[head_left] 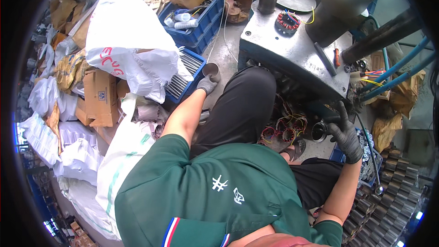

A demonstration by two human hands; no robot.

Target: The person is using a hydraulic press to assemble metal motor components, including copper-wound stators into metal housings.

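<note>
By the blue crate of metal rods (186,71), my grey-gloved left hand (208,84) grips a short metal sleeve (211,70), its open end facing up. My right hand (345,135), also gloved, is over on the right below the machine, index finger stretched out and thumb spread apart from it. Its thumb overlaps the edge of another metal sleeve (319,131); whether they touch I cannot tell. Several wound stators with coloured wires (289,133) lie on the floor between my legs. Up on the machine's steel plate (267,34) sits one stator with red windings (288,23).
A red-handled screwdriver (337,58) and a dark bar (324,58) lie on the plate among thick columns. Stacked metal sleeves (388,192) fill the lower right. White sacks (132,41), cardboard boxes (99,96) and blue crates (194,32) crowd the left.
</note>
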